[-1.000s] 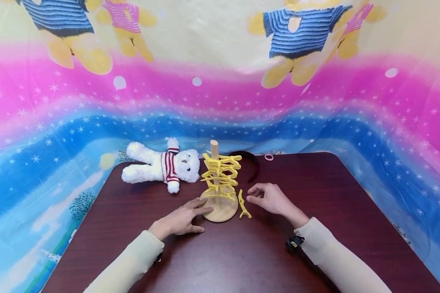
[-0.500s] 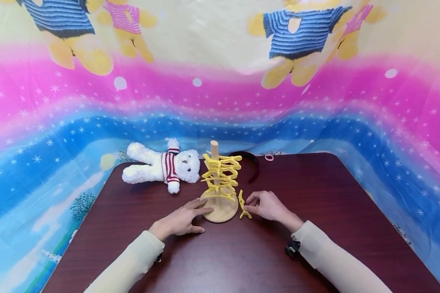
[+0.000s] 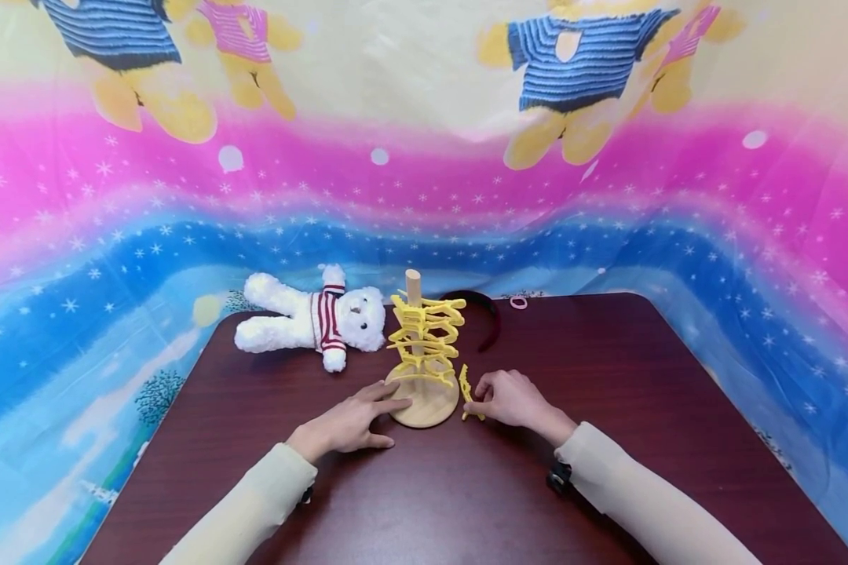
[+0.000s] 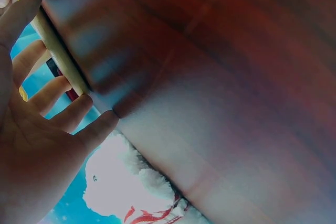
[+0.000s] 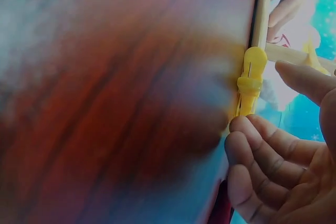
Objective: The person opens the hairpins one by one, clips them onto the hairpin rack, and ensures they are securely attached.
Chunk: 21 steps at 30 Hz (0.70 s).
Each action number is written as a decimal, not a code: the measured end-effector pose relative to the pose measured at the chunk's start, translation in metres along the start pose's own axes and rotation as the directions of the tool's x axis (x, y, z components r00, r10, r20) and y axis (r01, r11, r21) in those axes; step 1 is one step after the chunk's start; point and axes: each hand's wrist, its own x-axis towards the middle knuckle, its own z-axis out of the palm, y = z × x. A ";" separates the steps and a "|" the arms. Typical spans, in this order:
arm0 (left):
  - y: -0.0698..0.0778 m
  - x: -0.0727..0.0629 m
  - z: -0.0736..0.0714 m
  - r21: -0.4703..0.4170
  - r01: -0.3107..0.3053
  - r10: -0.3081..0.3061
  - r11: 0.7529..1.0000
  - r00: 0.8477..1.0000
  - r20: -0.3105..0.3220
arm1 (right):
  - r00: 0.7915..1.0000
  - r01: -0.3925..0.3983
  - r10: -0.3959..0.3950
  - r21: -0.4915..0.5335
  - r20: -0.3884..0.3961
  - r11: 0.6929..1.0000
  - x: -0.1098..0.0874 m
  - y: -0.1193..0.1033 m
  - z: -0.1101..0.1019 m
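My left hand [image 3: 349, 420] rests its outstretched fingertips on the round wooden base [image 3: 431, 412] of a stand. From its upright post [image 3: 413, 286], several yellow hair clips [image 3: 424, 337] stick out in tiers. A loose yellow hair clip [image 3: 466, 383] lies on the table just right of the base. My right hand [image 3: 512, 398] is over the near end of that clip, thumb tip covering part of it. In the right wrist view, the thumb and bent fingers flank the clip [image 5: 250, 82], with a gap between thumb and clip.
A white teddy bear [image 3: 356, 318] in a striped top lies left of the stand. Behind the stand is a dark headband [image 3: 491, 333], and a small pink ring [image 3: 518, 303] sits near the back edge of the brown table [image 3: 424, 502]. A printed curtain [image 3: 424, 180] hangs around it.
My right hand has come left and slightly nearer, from beside the loose clip to over its near end. The left hand, stand and bear stay put.
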 end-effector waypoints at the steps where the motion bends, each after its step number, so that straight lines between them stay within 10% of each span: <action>1: 0.000 0.000 0.000 0.000 0.000 0.000 1.000 1.000 0.000 | 1.000 -0.009 0.009 -0.018 0.002 1.000 0.000 0.000 0.000; 21: -0.001 0.000 0.001 0.003 -0.009 0.009 1.000 1.000 -0.002 | 0.996 -0.087 0.089 -0.167 0.009 0.982 -0.001 -0.004 -0.003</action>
